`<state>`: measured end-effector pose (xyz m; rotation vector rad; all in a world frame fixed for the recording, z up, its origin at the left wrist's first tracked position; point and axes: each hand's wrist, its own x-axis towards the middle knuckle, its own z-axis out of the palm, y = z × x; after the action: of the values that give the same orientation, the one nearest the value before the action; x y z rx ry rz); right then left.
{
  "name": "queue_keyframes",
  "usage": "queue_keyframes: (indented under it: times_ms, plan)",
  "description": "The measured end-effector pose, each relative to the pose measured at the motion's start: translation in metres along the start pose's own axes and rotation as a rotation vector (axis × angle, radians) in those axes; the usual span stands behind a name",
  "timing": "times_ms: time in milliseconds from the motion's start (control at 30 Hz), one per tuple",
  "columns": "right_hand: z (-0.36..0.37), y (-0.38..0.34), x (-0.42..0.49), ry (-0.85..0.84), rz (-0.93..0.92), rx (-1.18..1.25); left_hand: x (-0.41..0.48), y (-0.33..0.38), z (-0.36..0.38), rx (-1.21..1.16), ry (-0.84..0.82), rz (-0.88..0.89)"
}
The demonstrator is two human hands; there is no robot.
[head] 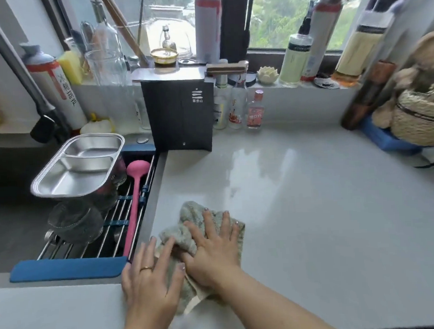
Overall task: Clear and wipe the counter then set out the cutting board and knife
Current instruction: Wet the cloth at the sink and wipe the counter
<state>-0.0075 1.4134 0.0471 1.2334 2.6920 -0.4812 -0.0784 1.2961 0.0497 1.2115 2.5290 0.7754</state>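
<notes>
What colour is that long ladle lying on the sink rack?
Pink; the ladle shows clearly in head view.

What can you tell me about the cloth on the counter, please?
The cloth is a pale grey-green terry towel, soft and nubby in look, with a beige hem at its near corner. It lies crumpled, not spread flat, on the white counter beside the drying rack. The right hand presses on it with straight, spread fingers; the left hand rests flat on its left side.
</notes>
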Motion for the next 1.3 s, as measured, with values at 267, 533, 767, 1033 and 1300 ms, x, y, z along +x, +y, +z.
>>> queue_keyframes:
  times_ms: [267, 533, 767, 1033, 1300]
  plan:
    - [-0.044, 0.137, 0.058, 0.127, 0.288, 0.096, 0.033, 0.060, 0.051, 0.130, -0.104, -0.029]
    - [-0.097, 0.375, 0.026, 0.256, 0.809, 0.066, 0.054, 0.112, 0.087, 0.111, -0.069, -0.053]
    - [-0.124, 0.425, 0.031, 0.161, 0.933, 0.129, 0.082, 0.163, 0.116, 0.150, -0.098, -0.013]
    - [-0.082, 0.276, 0.066, 0.081, -0.062, -0.056, 0.134, 0.218, 0.154, 0.056, -0.007, 0.006]
    - [-0.113, 0.282, 0.170, 0.081, -0.040, -0.002, 0.138, 0.217, 0.159, 0.054, 0.109, -0.023]
